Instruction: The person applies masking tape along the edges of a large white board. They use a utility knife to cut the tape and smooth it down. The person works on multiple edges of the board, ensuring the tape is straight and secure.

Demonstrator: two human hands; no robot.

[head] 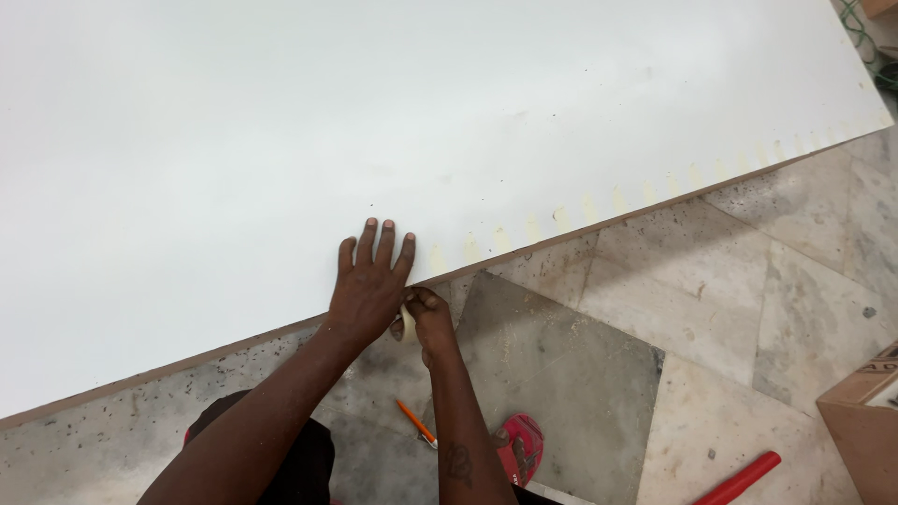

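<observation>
Head view: I see the left hand point(369, 285) flat, fingers spread, on the white board point(374, 122) at its near edge. The right hand point(428, 318) pinches what looks like a tape roll point(408, 324), mostly hidden, against that edge. A pencil point(416, 423) lies on the floor point(748, 309).

Left hand point(369, 281) flat on the white board point(281, 140) edge; right hand point(432, 323) pinches a tape roll point(408, 324) just beside it.
</observation>
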